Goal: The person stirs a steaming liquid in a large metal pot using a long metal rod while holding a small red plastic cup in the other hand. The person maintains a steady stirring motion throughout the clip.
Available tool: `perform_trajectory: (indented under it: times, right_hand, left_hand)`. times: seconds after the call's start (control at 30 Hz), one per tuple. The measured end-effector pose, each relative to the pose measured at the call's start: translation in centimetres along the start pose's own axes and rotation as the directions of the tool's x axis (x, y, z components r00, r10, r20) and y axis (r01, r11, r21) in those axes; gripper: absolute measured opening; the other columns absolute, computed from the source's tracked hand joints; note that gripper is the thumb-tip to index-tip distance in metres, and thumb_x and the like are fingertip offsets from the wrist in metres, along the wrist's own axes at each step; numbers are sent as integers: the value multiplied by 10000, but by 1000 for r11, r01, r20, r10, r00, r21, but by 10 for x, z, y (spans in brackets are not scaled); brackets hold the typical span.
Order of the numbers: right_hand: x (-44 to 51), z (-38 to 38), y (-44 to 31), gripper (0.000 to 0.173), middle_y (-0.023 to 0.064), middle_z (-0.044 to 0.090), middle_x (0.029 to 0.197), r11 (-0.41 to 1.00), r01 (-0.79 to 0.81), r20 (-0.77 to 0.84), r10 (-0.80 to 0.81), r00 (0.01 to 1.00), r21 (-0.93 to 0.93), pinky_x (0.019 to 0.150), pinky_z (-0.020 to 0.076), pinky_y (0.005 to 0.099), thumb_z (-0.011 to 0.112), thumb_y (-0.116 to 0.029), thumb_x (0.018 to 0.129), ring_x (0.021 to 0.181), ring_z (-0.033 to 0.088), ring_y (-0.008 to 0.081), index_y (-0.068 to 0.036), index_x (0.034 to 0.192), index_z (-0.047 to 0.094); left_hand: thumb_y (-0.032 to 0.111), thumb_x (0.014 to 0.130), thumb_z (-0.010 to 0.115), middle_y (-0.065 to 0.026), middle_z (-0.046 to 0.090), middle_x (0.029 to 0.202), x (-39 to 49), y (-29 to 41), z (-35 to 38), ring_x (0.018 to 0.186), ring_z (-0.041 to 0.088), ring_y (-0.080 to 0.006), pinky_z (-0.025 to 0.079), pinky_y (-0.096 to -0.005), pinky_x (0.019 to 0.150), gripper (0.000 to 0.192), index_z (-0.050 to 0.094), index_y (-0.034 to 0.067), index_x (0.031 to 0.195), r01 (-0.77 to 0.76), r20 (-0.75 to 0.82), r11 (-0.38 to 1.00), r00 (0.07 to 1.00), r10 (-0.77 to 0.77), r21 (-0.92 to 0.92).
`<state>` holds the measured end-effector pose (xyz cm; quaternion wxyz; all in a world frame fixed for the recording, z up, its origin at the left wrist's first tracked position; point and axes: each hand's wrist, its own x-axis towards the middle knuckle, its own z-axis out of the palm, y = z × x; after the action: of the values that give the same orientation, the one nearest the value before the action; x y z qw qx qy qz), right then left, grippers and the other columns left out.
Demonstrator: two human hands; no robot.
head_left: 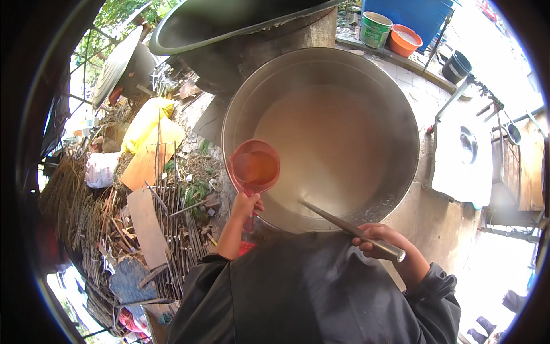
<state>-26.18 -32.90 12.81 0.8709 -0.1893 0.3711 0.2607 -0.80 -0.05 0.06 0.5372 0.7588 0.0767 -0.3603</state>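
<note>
My left hand (245,206) grips the handle of a red plastic ladle (255,167), which holds some amber liquid. The ladle's bowl sits over the left rim of a large round metal pot (240,112). Cloudy beige liquid (318,142) fills the lower part of the pot. In my right hand (378,241) is a long metal rod (333,218), slanting over the pot's near rim. Its far end dips into the liquid, where the tip is hidden.
Behind the pot stands a large vat (300,32) with a wide rim. Firewood and sticks (167,241) are heaped on the left, beside a yellow bag (148,122). A green bucket (374,32), an orange basin (404,41) and a black bucket (456,66) stand at the back right.
</note>
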Motion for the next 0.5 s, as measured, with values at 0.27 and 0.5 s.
perform_trajectory:
  times: [0.27,0.5]
  right_hand:
    - [36,-13,4,270,109,532,879,987,-37,293,-10,956,154,509,430,216,453,-75,842,638,520,88,50,1080,429]
    - [67,-11,-2,202,93,510,922,976,23,383,-107,918,218,503,420,202,433,-111,861,647,503,75,39,996,443]
  left_hand:
    - [217,852,563,-88,616,667,6,-6,-3,542,642,-183,467,-259,418,250,592,-18,771,25,21,1000,999,-25,13]
    - [217,855,559,-85,611,682,6,-6,-5,547,642,-181,467,-264,426,236,589,-14,816,15,30,1000,999,-15,26]
